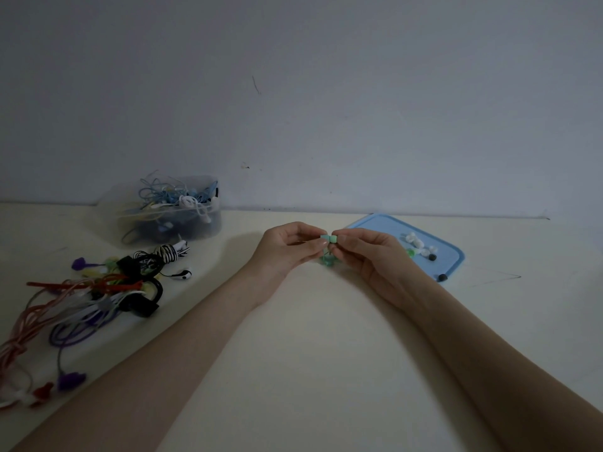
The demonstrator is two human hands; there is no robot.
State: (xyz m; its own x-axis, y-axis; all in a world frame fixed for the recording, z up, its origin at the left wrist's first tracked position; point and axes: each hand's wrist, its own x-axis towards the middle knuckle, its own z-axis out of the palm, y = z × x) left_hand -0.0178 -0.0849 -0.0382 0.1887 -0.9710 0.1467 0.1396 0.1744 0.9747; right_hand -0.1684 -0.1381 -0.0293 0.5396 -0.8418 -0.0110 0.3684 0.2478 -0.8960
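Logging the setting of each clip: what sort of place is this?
Likely a home table against a bare wall, set up for sorting earphones: a clear tub of tangled cables, a loose earphone pile, and a blue lid holding ear tips.

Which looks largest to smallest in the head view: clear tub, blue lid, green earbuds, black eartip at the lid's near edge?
1. Clear tub and blue lid: look alike, not ranked.
2. Green earbuds.
3. Black eartip.

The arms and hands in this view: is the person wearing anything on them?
Nothing shows. The left hand and right hand are bare, no gloves, rings or watch; the left forearm and right forearm are uncovered to the picture's edge, no sleeves in view.
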